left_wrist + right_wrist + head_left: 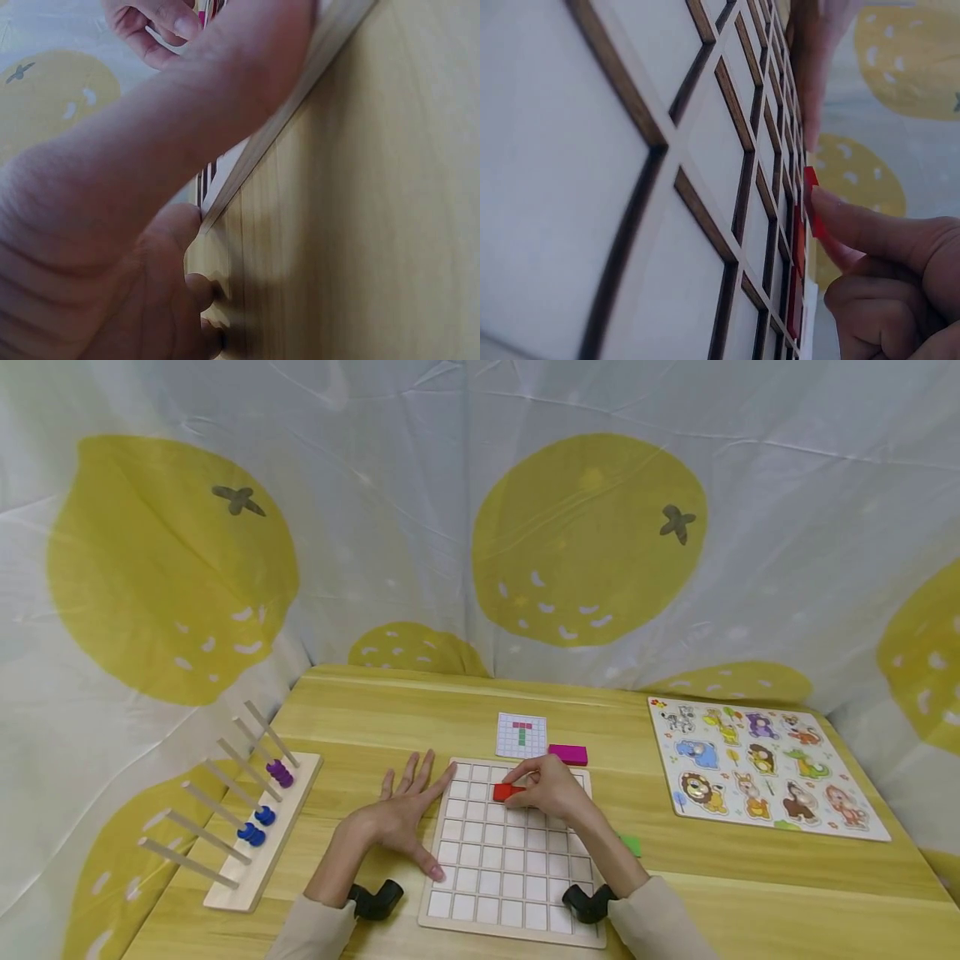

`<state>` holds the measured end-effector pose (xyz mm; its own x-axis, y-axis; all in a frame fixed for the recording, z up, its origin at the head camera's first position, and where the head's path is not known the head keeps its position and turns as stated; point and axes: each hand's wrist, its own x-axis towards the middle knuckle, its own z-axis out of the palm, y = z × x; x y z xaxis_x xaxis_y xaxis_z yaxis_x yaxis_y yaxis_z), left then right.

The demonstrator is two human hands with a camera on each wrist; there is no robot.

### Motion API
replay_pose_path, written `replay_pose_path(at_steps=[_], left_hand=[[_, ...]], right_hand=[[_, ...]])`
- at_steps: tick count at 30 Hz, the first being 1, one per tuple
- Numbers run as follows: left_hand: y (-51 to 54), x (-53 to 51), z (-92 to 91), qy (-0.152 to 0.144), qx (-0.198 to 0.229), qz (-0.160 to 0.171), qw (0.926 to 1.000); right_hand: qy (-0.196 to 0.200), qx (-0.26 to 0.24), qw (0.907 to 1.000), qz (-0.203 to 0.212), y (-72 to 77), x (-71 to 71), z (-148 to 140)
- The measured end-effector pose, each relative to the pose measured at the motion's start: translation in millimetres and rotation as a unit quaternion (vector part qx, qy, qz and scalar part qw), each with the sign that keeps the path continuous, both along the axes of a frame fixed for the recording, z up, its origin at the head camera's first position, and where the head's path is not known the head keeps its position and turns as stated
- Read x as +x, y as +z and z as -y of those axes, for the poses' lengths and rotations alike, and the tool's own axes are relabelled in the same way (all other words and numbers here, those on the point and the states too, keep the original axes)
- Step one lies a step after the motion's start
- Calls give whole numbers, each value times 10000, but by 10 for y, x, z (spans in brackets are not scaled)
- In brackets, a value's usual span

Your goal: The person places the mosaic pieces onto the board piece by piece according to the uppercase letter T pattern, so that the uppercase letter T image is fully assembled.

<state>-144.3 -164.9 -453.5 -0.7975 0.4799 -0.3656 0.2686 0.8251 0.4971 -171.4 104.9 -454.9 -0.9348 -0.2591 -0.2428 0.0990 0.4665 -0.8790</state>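
Red tile [501, 792] pinched between the right hand's [551, 789] thumb and finger, over the far part of a gridded board [487, 883].
The left hand [401, 814] lies with fingers spread along the board's left edge; more red shows in the far cells. Pale striped wood grain covers the table [750, 893], which meets a wrinkled whitish curtain [390, 485] printed with big yellow lemons, hanging at the far side, left and right. On the wood stand a pegged bead rack [279, 833] at left, a patterned card [510, 739] and magenta block [567, 754] beyond the board, and an animal puzzle [873, 832] at far right.
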Motion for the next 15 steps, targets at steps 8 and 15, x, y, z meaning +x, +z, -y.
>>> replay_pose_path(at_steps=[8,15], left_hand=[[10,4,1,14,9,24,10000],[24,9,-8,22,-9,40,10000]], right_hand=[[-80,38,9999,78,-3,-9,31],[107,-19,9999,-38,-16,-15,-16]])
